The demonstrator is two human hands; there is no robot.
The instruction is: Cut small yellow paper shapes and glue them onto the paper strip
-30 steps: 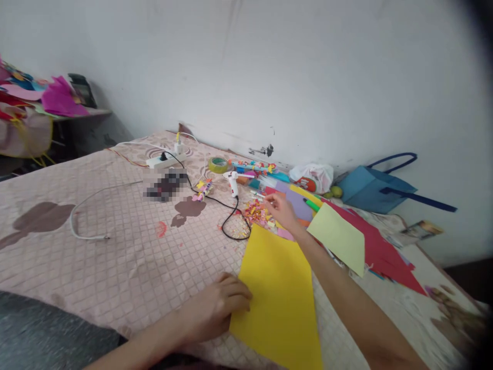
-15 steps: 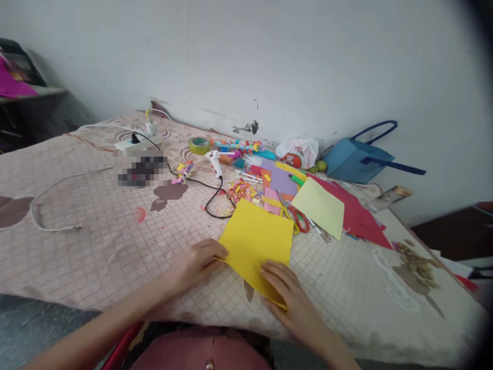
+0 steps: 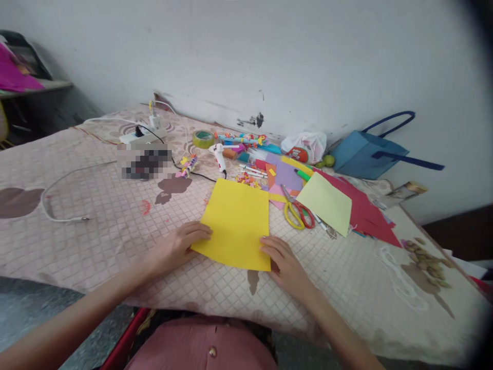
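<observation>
A yellow craft sheet (image 3: 235,221) lies in front of me, its near edge bowed slightly up from the cloth. My left hand (image 3: 188,239) grips its lower left edge, fingers on top and thumb hidden beneath. On the opposite side my right hand (image 3: 283,259) pinches the lower right edge in the same way. Just beyond the sheet's right edge rest scissors (image 3: 296,210) with one yellow and one red handle. Past the far edge sit a white glue gun (image 3: 219,156) and a heap of small coloured paper bits (image 3: 248,179).
A power strip (image 3: 140,137) with cables stands at the back left. Tape (image 3: 203,138) and a decorated stick (image 3: 241,139) lie near the wall. To the right are a pale yellow sheet (image 3: 327,203), red sheets (image 3: 365,218), a blue bag (image 3: 367,154) and white string (image 3: 398,280).
Both hands have shifted the yellow sheet leftward and turned it straighter. It now covers part of the glue gun's cord and the paper bits. More of the scissors shows.
</observation>
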